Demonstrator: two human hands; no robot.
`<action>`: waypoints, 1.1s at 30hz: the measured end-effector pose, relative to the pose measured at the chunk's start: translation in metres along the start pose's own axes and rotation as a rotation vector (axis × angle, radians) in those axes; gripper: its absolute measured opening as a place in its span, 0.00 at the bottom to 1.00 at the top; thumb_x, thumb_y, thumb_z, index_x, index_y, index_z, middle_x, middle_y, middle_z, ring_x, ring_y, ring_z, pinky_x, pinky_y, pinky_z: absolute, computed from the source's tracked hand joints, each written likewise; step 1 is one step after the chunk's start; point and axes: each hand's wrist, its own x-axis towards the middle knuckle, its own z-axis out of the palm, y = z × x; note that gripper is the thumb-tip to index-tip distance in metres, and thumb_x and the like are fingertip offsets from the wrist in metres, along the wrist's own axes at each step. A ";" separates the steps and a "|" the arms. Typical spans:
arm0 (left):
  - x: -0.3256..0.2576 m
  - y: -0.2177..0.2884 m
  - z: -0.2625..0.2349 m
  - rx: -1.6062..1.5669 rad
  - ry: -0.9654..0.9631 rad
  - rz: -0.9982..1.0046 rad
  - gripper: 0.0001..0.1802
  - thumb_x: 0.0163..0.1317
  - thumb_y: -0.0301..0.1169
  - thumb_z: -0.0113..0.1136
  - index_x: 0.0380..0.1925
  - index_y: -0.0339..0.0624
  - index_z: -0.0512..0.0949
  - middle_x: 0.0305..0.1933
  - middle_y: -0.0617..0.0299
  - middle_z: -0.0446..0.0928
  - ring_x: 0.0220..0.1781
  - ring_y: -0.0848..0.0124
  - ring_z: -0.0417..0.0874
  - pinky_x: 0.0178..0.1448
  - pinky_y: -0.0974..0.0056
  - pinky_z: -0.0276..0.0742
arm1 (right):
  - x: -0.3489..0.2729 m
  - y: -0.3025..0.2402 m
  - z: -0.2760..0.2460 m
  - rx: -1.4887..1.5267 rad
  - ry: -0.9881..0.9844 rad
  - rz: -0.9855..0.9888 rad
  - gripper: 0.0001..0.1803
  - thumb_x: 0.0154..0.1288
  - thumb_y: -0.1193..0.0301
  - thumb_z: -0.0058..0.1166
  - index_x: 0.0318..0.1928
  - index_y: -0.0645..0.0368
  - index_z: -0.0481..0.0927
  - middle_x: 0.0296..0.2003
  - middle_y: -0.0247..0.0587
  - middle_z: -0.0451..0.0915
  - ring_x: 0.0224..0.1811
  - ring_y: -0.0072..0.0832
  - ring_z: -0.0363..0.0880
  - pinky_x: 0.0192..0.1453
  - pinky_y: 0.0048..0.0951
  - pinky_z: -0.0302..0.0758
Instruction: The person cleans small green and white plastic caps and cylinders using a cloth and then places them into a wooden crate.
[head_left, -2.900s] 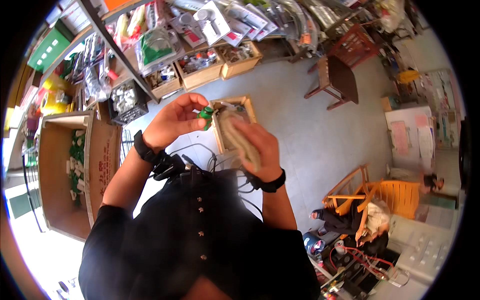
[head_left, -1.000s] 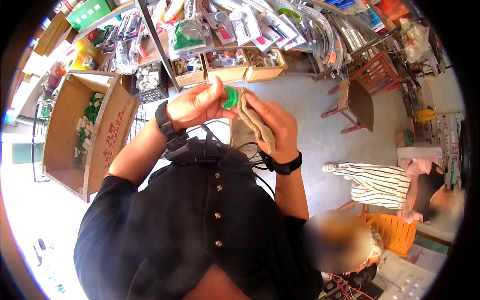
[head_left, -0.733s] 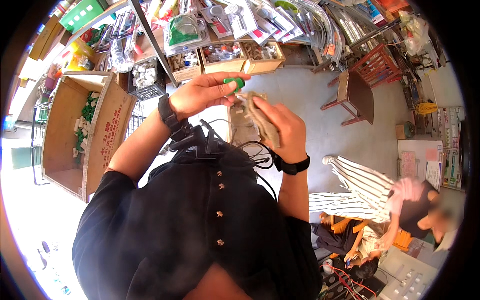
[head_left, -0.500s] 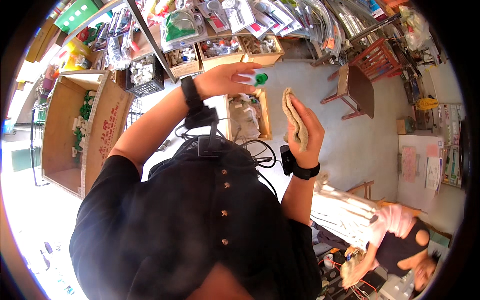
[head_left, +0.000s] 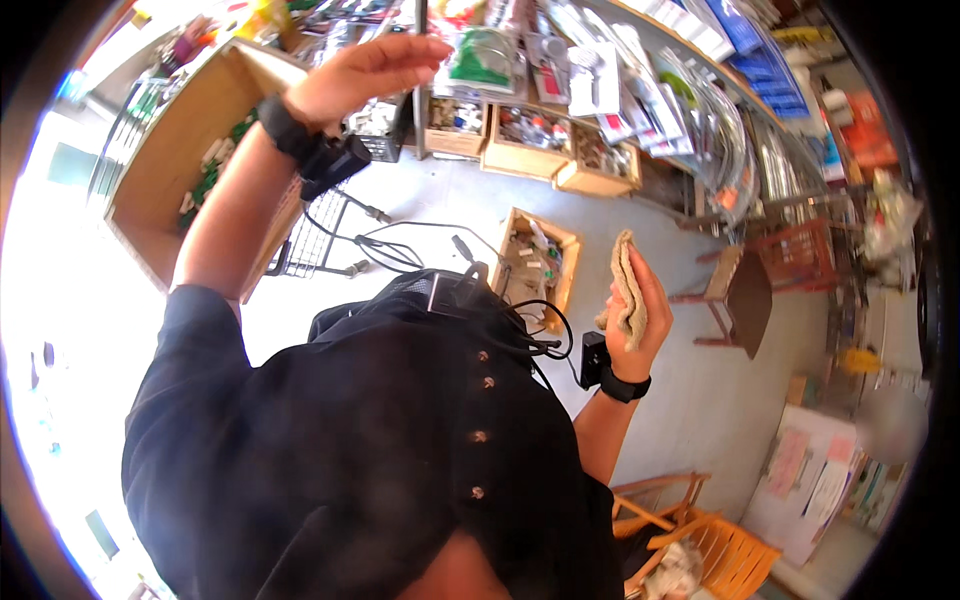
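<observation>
My left hand [head_left: 360, 78] is raised at the upper left, its fingers stretched out and nothing visible in them. Its fingertips appear beside a clear bag with a green piece [head_left: 482, 58] on the shelf; whether they touch is hard to tell. In my right hand [head_left: 654, 312] is a folded tan cloth [head_left: 627, 290], held upright between thumb and fingers. Below and between the hands, an open wooden box [head_left: 572, 262] on the floor contains small white fittings and plastic bags.
At the left stands a large wooden crate [head_left: 150, 205] with green and white fittings. Wooden bins [head_left: 528, 160] line the shelf's foot, below packaged shower heads [head_left: 597, 80]. A dark red chair [head_left: 738, 305] is at the right, a wooden slatted chair [head_left: 735, 555] at the lower right.
My left hand has moved up and left; the green fitting at its fingertips is no longer visible. The view has turned, and the person at the lower right is out of sight. The cloth stays held.
</observation>
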 end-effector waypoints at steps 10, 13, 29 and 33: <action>-0.111 0.023 -0.204 0.464 0.347 -0.253 0.23 0.67 0.38 0.53 0.60 0.44 0.68 0.58 0.65 0.72 0.61 0.77 0.70 0.62 0.70 0.65 | 0.041 -0.024 0.044 0.040 -0.069 -0.124 0.22 0.60 0.82 0.50 0.56 0.60 0.75 0.40 0.39 0.79 0.28 0.19 0.73 0.30 0.21 0.72; -0.128 -0.054 -0.255 0.394 0.353 -0.423 0.25 0.63 0.39 0.57 0.60 0.47 0.69 0.53 0.67 0.76 0.52 0.80 0.73 0.52 0.73 0.70 | 0.046 -0.031 0.050 0.011 -0.067 -0.153 0.22 0.59 0.82 0.49 0.56 0.60 0.75 0.40 0.38 0.78 0.28 0.19 0.73 0.30 0.21 0.72; -0.141 -0.261 -0.234 1.084 0.230 -0.724 0.27 0.51 0.30 0.60 0.55 0.47 0.73 0.56 0.44 0.72 0.59 0.50 0.72 0.62 0.54 0.69 | 0.011 -0.065 0.041 -0.078 0.029 0.103 0.29 0.46 0.85 0.46 0.54 0.62 0.75 0.40 0.47 0.79 0.38 0.40 0.78 0.46 0.30 0.74; -0.128 -0.266 -0.231 1.178 0.112 -0.873 0.20 0.54 0.33 0.59 0.50 0.52 0.77 0.53 0.47 0.73 0.57 0.52 0.73 0.61 0.54 0.70 | 0.007 -0.073 0.042 -0.078 0.030 0.105 0.27 0.49 0.85 0.47 0.54 0.63 0.75 0.41 0.47 0.79 0.39 0.37 0.78 0.45 0.28 0.74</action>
